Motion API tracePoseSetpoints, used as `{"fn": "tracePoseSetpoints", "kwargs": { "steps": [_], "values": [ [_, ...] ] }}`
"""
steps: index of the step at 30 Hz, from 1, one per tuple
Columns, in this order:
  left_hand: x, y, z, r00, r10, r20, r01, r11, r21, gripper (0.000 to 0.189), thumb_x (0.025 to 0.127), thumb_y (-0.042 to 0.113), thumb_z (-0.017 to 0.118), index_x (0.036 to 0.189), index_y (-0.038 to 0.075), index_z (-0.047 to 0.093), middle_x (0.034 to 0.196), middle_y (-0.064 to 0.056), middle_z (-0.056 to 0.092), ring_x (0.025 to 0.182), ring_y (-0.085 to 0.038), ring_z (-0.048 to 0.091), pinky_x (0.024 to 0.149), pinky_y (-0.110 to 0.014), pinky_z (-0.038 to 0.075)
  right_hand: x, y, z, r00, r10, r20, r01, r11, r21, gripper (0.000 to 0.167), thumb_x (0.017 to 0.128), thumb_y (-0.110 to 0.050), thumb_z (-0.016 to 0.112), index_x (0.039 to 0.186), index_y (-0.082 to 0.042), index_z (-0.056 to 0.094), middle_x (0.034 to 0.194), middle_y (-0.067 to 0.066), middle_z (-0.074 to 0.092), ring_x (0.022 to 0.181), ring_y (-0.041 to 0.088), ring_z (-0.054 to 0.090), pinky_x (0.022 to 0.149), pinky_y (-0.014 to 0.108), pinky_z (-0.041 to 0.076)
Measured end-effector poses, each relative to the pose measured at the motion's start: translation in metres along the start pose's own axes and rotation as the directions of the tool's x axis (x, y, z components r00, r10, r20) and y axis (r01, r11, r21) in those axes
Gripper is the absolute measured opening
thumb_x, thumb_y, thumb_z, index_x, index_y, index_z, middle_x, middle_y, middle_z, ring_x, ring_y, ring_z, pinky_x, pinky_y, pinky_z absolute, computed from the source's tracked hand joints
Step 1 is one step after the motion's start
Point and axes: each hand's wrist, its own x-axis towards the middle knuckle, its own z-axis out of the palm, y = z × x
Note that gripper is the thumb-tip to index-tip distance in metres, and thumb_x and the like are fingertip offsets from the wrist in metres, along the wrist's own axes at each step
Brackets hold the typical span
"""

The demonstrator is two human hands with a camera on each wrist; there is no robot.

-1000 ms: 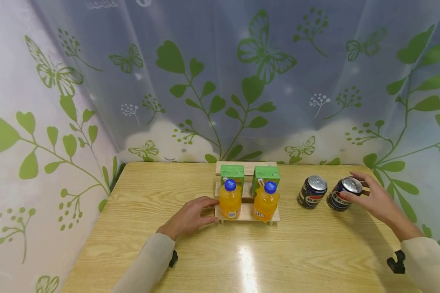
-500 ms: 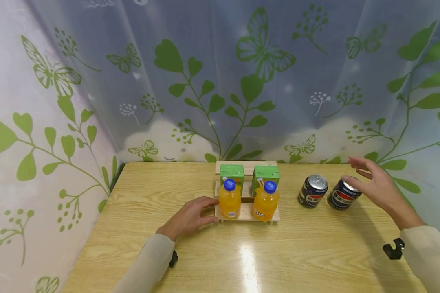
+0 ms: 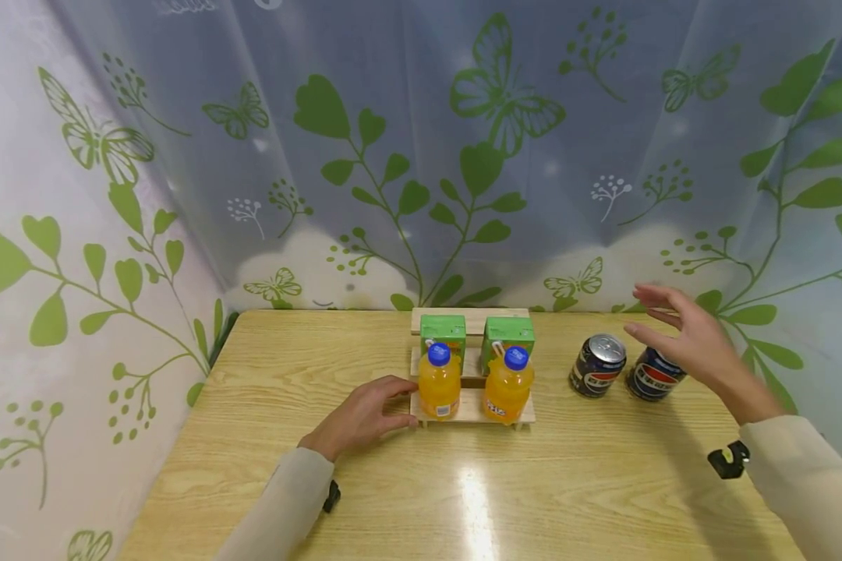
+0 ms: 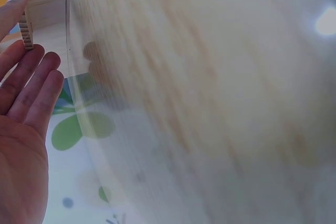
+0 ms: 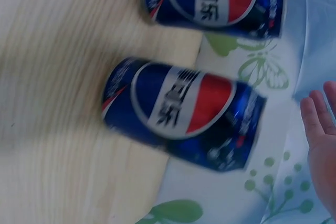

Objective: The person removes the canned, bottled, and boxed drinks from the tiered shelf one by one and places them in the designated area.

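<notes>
A small wooden tiered rack [image 3: 473, 404] stands mid-table. Two orange-drink bottles with blue caps, the left bottle [image 3: 439, 383] and the right bottle [image 3: 508, 387], are on its front step. Two green drink cartons, the left carton [image 3: 443, 330] and the right carton [image 3: 508, 333], stand behind them. My left hand [image 3: 359, 417] holds the rack's left end between thumb and fingers. Right of the rack are two dark blue Pepsi cans, the left can [image 3: 598, 365] and the right can [image 3: 652, 375]. Above the right can, partly covering it, my right hand [image 3: 691, 339] is raised with nothing in it.
The wood-grain table [image 3: 365, 491] meets a patterned cloth curtain [image 3: 393, 234] at its back edge. More of this cloth hangs at the left and right. Each wrist carries a black camera mount, such as the right mount [image 3: 730, 460].
My right hand has let go of the right can, risen off it and shifted left. My left hand and the rack have stayed in place.
</notes>
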Motion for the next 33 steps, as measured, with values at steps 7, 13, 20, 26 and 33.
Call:
{"fn": "tracePoseSetpoints", "kwargs": {
  "steps": [7, 13, 20, 26, 33],
  "values": [
    [0.0, -0.001, 0.001, 1.0, -0.019, 0.005, 0.019, 1.0, -0.01, 0.056, 0.099, 0.039, 0.082, 0.148, 0.017, 0.067, 0.148, 0.0, 0.069, 0.14, -0.024, 0.064, 0.122, -0.048, 0.051, 0.011, -0.018, 0.019, 0.99, -0.142, -0.002, 0.142, 0.988, 0.069, 0.07, 0.103, -0.02, 0.078, 0.165, -0.013, 0.045, 0.158, 0.018, 0.054, 0.13, -0.01, 0.048, 0.104, -0.001, 0.041],
    [0.0, -0.001, 0.001, 1.0, -0.026, 0.007, 0.026, 1.0, -0.003, 0.057, 0.1, 0.041, 0.081, 0.149, 0.018, 0.066, 0.148, 0.0, 0.069, 0.14, -0.024, 0.064, 0.122, -0.048, 0.051, 0.019, -0.038, 0.037, 0.985, -0.172, 0.025, 0.167, 0.976, 0.139, 0.067, 0.102, -0.013, 0.079, 0.162, -0.011, 0.048, 0.156, 0.015, 0.055, 0.133, 0.003, 0.053, 0.108, 0.004, 0.044],
    [0.001, -0.001, 0.001, 0.999, -0.036, 0.016, 0.036, 0.999, 0.004, 0.057, 0.101, 0.043, 0.08, 0.15, 0.017, 0.065, 0.149, -0.001, 0.068, 0.141, -0.025, 0.063, 0.123, -0.048, 0.05, 0.023, -0.056, 0.054, 0.978, -0.199, 0.065, 0.186, 0.969, 0.164, 0.061, 0.103, -0.013, 0.078, 0.158, -0.011, 0.053, 0.15, 0.012, 0.06, 0.13, -0.001, 0.059, 0.109, 0.007, 0.047],
    [0.001, 0.0, 0.0, 0.999, -0.037, 0.023, 0.037, 0.999, 0.005, 0.057, 0.101, 0.043, 0.079, 0.15, 0.018, 0.065, 0.149, 0.0, 0.068, 0.142, -0.024, 0.063, 0.124, -0.048, 0.049, 0.025, -0.061, 0.066, 0.967, -0.241, 0.084, 0.222, 0.956, 0.193, 0.058, 0.103, -0.011, 0.077, 0.157, -0.01, 0.055, 0.15, 0.014, 0.062, 0.127, -0.006, 0.059, 0.111, 0.012, 0.049],
    [0.0, 0.0, -0.001, 0.999, -0.03, 0.018, 0.03, 1.0, 0.0, 0.056, 0.101, 0.042, 0.08, 0.15, 0.018, 0.065, 0.148, 0.001, 0.068, 0.14, -0.022, 0.064, 0.122, -0.046, 0.051, 0.029, -0.066, 0.082, 0.944, -0.313, 0.101, 0.281, 0.927, 0.247, 0.059, 0.102, -0.006, 0.076, 0.157, -0.005, 0.054, 0.15, 0.021, 0.062, 0.13, 0.006, 0.061, 0.111, 0.012, 0.051]
  ]
}}
